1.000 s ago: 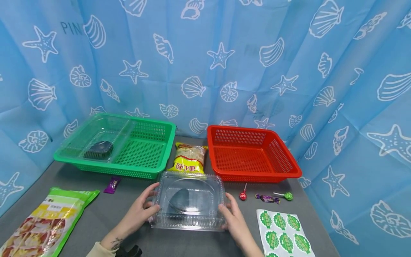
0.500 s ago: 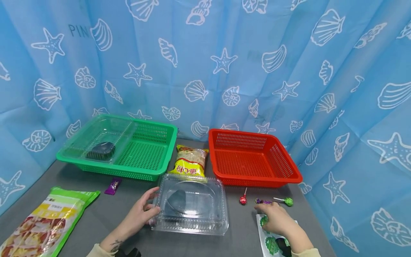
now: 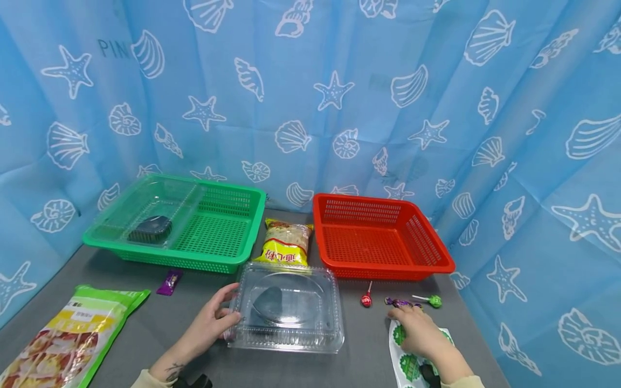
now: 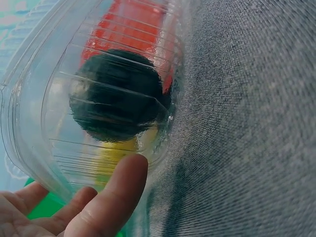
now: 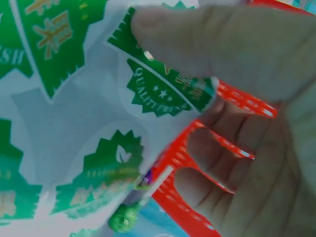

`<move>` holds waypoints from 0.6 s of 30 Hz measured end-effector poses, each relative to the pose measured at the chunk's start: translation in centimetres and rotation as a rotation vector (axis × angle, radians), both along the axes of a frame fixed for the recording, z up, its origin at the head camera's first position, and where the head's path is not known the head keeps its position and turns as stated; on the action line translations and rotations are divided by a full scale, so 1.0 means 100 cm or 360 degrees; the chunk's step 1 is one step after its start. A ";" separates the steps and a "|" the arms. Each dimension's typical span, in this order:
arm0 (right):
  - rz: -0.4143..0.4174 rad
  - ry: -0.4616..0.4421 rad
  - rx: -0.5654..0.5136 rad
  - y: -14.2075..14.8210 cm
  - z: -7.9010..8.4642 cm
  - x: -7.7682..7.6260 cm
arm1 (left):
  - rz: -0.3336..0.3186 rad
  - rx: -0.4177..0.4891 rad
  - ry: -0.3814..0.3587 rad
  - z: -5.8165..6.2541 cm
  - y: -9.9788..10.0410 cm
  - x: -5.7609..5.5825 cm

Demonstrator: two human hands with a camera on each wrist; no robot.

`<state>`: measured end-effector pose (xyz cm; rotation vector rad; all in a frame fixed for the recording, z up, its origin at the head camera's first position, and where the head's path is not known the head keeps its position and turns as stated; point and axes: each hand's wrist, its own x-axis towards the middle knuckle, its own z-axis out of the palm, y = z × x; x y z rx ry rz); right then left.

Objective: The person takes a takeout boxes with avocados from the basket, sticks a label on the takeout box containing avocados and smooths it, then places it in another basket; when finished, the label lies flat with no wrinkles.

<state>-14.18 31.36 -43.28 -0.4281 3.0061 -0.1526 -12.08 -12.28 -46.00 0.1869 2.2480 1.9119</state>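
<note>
Left grip point(image 3: 208, 320) holds the left side of a clear plastic clamshell box point(image 3: 291, 310): thumb at the near-left wall, other fingers at the rim. Box sits on the grey bench point(image 3: 366, 350), directly right of that hand; a dark rounded shape point(image 3: 268, 303) shows through its left half, identity unclear.

Right grip point(image 3: 424, 335) is over the far part of a sheet of green round stickers point(image 3: 408, 367), near right. In the right wrist view the thumb lies across the sheet's face, the other fingers bent just past its edge; whether it pinches the paper, cannot tell. Lettering "QUALITY FRESH" legible on one sticker.

Just beyond the right fingertips, a purple-wrapped candy point(image 3: 398, 303), partly hidden by the hand. Red lollipop point(image 3: 366, 300) to its left, green lollipop point(image 3: 435, 301) to its right.

Farther off: red basket point(image 3: 383, 272) right, yellow food packet point(image 3: 285, 242) mid, green basket point(image 3: 165, 258) left, a second clear box point(image 3: 160, 199) in its left part.
</note>
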 end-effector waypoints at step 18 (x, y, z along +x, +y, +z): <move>0.0502 -0.0275 -0.1873 0.007 0.095 0.041 | 0.0488 -0.0362 0.0707 0.031 -0.014 0.023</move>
